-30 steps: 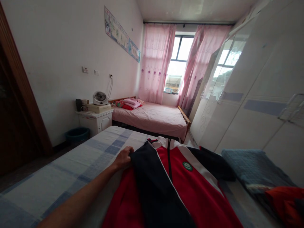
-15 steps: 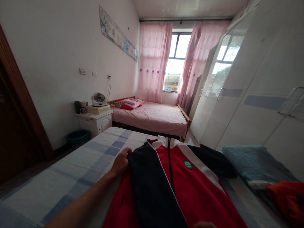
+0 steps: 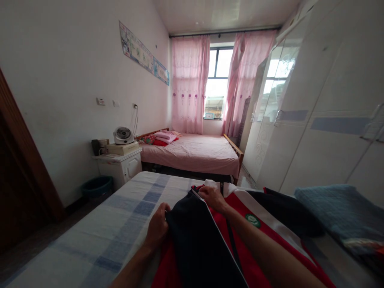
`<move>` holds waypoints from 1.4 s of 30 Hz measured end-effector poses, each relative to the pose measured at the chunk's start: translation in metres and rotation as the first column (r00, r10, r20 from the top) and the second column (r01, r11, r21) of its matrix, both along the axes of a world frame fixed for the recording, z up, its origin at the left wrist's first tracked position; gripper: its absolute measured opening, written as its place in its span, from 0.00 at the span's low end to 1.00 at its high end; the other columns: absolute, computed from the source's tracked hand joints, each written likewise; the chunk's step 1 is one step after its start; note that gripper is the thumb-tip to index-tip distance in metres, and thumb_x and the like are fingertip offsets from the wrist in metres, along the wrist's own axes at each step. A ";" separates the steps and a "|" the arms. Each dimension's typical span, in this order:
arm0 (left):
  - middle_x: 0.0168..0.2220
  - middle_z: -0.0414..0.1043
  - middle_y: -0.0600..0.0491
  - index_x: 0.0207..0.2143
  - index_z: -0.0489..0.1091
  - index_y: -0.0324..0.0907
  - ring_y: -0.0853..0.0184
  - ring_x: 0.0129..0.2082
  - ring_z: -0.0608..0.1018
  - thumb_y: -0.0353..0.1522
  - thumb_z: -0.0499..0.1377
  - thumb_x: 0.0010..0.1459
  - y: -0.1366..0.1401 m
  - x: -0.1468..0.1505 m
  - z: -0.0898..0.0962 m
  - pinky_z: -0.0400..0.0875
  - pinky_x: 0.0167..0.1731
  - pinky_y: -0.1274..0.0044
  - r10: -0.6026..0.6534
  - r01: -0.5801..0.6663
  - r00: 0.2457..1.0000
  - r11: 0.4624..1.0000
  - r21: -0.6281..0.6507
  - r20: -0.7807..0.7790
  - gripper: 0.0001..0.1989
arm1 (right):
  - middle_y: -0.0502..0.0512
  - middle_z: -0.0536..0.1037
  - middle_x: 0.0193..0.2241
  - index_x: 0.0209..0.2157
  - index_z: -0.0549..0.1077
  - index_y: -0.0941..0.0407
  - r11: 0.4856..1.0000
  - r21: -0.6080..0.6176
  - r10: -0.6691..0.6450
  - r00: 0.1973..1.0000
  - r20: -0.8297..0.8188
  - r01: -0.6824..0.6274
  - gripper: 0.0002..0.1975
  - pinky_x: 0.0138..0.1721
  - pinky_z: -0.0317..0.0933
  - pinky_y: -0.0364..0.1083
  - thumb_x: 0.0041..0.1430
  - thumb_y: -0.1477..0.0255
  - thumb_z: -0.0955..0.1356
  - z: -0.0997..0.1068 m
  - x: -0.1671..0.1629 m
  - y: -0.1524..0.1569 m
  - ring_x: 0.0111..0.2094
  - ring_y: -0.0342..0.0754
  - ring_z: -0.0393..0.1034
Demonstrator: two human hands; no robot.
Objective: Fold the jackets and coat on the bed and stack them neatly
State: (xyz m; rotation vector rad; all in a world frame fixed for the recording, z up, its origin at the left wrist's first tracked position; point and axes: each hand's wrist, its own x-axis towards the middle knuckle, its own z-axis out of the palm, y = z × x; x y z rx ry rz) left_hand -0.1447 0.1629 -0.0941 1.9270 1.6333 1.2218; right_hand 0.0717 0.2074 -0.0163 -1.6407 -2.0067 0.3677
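Note:
A red, white and navy zip-up jacket (image 3: 240, 228) lies spread on the bed before me, a round green badge (image 3: 253, 220) on its chest. One navy sleeve (image 3: 201, 240) is folded across the front of the body. My left hand (image 3: 159, 225) grips the jacket's left-hand edge near the shoulder fold, fingers closed on the cloth. Close to the white collar, my right hand (image 3: 212, 197) pinches the fabric by the top of the folded sleeve. The other navy sleeve (image 3: 288, 212) stretches out to the right. My forearms cover part of the jacket front.
The jacket rests on a blue-and-white checked sheet (image 3: 120, 224). At right lies a folded blue-grey blanket (image 3: 339, 208), with white wardrobes (image 3: 324, 156) behind. Beyond the near bed are a pink-sheeted bed (image 3: 192, 154), a white nightstand (image 3: 120, 164) with a fan (image 3: 123, 135), and a teal bin (image 3: 97, 186).
My right hand has come up from the bottom edge to the jacket's collar area and taken hold of the cloth. My left hand keeps its grip. The view has tilted up slightly.

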 end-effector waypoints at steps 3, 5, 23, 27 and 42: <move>0.25 0.65 0.58 0.27 0.57 0.44 0.67 0.26 0.70 0.28 0.50 0.50 0.001 0.000 -0.002 0.60 0.27 0.77 -0.001 0.001 1.000 1.000 -0.010 0.024 0.03 | 0.55 0.79 0.31 0.29 0.78 0.54 0.997 -0.046 -0.056 0.996 0.073 0.060 0.12 0.37 0.59 0.44 0.54 0.67 0.63 -0.008 -0.016 0.028 0.37 0.49 0.72; 0.25 0.65 0.57 0.27 0.57 0.44 0.67 0.26 0.70 0.27 0.51 0.49 0.001 -0.001 -0.002 0.59 0.27 0.77 0.000 0.000 0.999 1.000 -0.018 0.038 0.04 | 0.59 0.79 0.33 0.29 0.78 0.55 0.991 -0.069 -0.104 0.988 0.116 0.113 0.13 0.37 0.59 0.47 0.52 0.63 0.64 -0.013 -0.025 0.040 0.38 0.53 0.71; 0.28 0.69 0.56 0.30 0.61 0.44 0.67 0.29 0.74 0.27 0.49 0.52 0.003 -0.001 -0.001 0.67 0.31 0.76 0.079 -0.075 0.983 0.997 -0.028 0.169 0.04 | 0.55 0.76 0.36 0.39 0.70 0.58 0.978 0.056 -0.197 0.979 -0.055 0.200 0.16 0.40 0.58 0.44 0.64 0.65 0.56 -0.006 -0.013 0.082 0.39 0.45 0.69; 0.31 0.69 0.52 0.33 0.63 0.43 0.65 0.33 0.74 0.25 0.48 0.50 0.004 -0.005 -0.002 0.68 0.35 0.73 0.157 -0.161 0.978 0.987 0.016 0.140 0.09 | 0.59 0.76 0.35 0.40 0.70 0.59 0.983 0.068 -0.170 0.985 0.002 0.170 0.12 0.39 0.57 0.45 0.60 0.68 0.60 -0.005 -0.021 0.074 0.39 0.50 0.69; 0.59 0.60 0.51 0.53 0.67 0.49 0.57 0.60 0.60 0.37 0.51 0.59 -0.004 0.008 -0.006 0.51 0.58 0.59 -0.172 0.179 0.875 0.983 -0.027 -0.453 0.19 | 0.57 0.51 0.63 0.60 0.57 0.55 0.970 -0.039 0.239 0.920 0.309 -0.239 0.28 0.62 0.37 0.55 0.62 0.59 0.58 -0.033 0.007 -0.066 0.64 0.53 0.38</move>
